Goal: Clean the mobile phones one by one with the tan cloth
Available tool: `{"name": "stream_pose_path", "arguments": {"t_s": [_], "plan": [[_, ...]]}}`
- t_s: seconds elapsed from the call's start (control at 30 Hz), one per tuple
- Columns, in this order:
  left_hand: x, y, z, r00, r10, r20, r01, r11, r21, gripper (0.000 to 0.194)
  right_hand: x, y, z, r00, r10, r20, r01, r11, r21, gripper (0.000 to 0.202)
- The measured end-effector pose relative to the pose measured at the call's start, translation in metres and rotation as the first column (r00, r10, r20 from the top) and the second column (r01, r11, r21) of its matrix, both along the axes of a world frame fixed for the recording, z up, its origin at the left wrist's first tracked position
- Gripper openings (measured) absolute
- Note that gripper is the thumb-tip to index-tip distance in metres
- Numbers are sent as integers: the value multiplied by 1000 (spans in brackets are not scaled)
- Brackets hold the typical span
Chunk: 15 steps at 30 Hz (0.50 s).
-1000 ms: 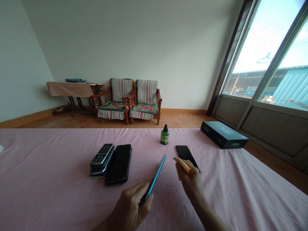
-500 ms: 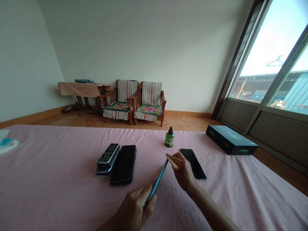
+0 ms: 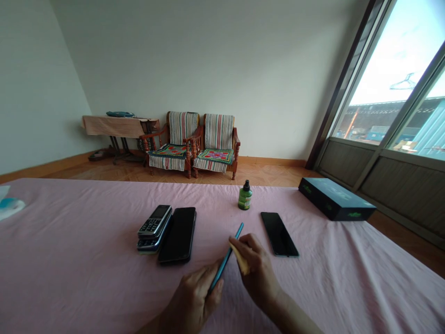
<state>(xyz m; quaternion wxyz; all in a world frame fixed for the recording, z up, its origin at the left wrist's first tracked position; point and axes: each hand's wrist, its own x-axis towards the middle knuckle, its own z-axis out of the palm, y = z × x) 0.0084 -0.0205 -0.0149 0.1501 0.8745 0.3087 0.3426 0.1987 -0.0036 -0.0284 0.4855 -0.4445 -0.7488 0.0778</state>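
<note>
1. The black box point(image 3: 339, 197) sits right of the green bottle point(image 3: 244, 199).
2. The big black phone point(image 3: 178, 235) lies left of the bottle, closer to the person.
3. The thin blue slab point(image 3: 225, 260), maybe a phone, is on the bottle's near side. The left hand point(image 3: 193, 292) pinches its low end. It's likely light, stiff, slippery and easy to crack; hold its sides.
4. The yellow cloth point(image 3: 244, 266), probably soft, is nearer than the bottle, pinched by the right hand point(image 3: 260, 273) at the slab's edge.

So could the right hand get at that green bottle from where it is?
Probably yes: the green bottle stands upright beyond the right hand, with only bare pink cloth seen between them, though the fingers already pinch a yellowish cloth.
</note>
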Motion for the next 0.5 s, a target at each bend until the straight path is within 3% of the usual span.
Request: {"name": "stream_pose_path", "arguments": {"t_s": [0.1, 0.23, 0.33, 0.5], "plan": [[0, -1, 2, 1000, 15, 7, -15, 1000, 4, 35, 16, 26, 7, 994, -107, 5, 107, 993, -49, 37], [0, 0, 2, 999, 32, 27, -32, 999, -15, 33, 23, 41, 15, 992, -105, 73, 110, 992, -69, 36], [0, 1, 1, 999, 9, 37, -7, 999, -44, 33, 15, 26, 14, 993, -60, 103, 66, 996, -57, 41], [1, 0, 1, 997, -17, 78, 26, 992, -120, 29, -7, -20, 11, 992, 93, 83, -85, 992, -95, 46]]}}
